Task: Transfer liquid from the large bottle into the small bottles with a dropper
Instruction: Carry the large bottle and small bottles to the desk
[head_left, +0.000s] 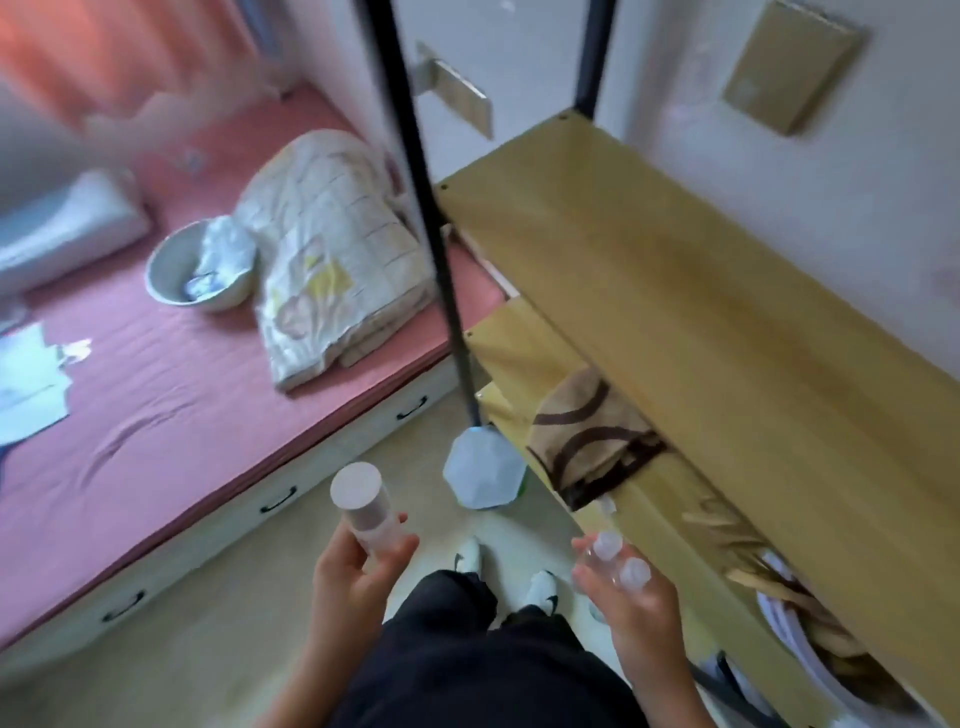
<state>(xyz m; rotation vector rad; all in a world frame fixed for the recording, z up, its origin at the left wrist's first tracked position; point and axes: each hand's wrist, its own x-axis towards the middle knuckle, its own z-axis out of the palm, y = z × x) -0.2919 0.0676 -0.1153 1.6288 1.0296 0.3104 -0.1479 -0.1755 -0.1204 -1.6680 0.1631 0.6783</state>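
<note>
Large bottle (366, 512), white-capped, sits low centre, gripped upright by the left hand (347, 566). Lower right, the right hand (626, 582) clutches two small bottles (621, 558) beside a wooden shelf (675, 291).

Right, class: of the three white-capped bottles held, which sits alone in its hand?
The large bottle, gripped by the left hand. It has the widest cap; the two small bottles share the right hand.

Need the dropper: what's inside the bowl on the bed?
A crumpled whitish wrapper or cloth sits in the bowl, too blurred to identify. Anything beneath it is covered. No dropper shows.
</note>
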